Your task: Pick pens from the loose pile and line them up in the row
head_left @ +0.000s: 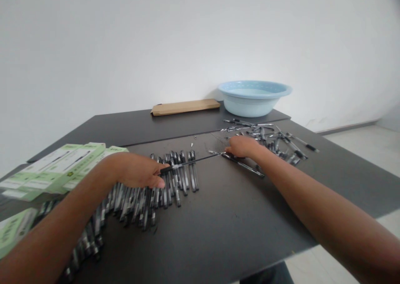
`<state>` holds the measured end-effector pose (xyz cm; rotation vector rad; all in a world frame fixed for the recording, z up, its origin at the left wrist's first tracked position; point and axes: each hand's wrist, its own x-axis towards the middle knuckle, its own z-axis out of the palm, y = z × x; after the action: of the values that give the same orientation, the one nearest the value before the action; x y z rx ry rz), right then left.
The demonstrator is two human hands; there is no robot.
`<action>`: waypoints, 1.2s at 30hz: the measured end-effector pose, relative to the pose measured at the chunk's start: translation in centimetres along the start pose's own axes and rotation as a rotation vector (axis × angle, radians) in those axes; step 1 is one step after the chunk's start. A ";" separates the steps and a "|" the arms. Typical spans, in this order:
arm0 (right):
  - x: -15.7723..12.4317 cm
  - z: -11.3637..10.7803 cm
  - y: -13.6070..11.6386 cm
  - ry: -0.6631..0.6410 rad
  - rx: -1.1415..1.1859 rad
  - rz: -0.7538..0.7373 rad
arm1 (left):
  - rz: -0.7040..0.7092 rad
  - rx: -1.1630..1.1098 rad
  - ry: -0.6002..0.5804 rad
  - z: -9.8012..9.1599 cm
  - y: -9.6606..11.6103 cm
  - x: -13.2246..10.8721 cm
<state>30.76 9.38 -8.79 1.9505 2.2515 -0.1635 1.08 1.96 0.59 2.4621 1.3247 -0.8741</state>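
Note:
My left hand (139, 170) is closed on a clear pen with a black grip (171, 168), held above a long spread of pens (134, 200). From this pen a thin dark pen refill (206, 157) stretches to the right. My right hand (240, 145) pinches the refill's far end between its fingertips. Beneath and beyond the right hand lies a loose heap of pens and pen parts (283, 144), partly hidden by the forearm. Small pen tips (191, 144) lie on the dark table (218, 221) between the two groups.
Green and white pen boxes (65, 167) are stacked at the left, with another green box (17, 230) nearer me. A light blue basin (254, 100) stands at the back right, beside a flat cardboard piece (186, 107). A white wall (140, 42) rises behind the table.

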 end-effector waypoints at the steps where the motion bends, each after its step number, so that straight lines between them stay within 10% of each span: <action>1: 0.0 0.0 0.0 -0.001 -0.002 -0.005 | -0.009 -0.013 -0.056 -0.1 0.1 0.0; 36: 0.5 0.2 -0.2 0.271 0.132 -0.124 | -0.038 -0.207 -0.163 0.3 0.0 0.6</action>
<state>30.54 9.77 -9.09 2.0046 2.5968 -0.0674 1.25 2.22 -0.02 2.1674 1.3363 -0.8775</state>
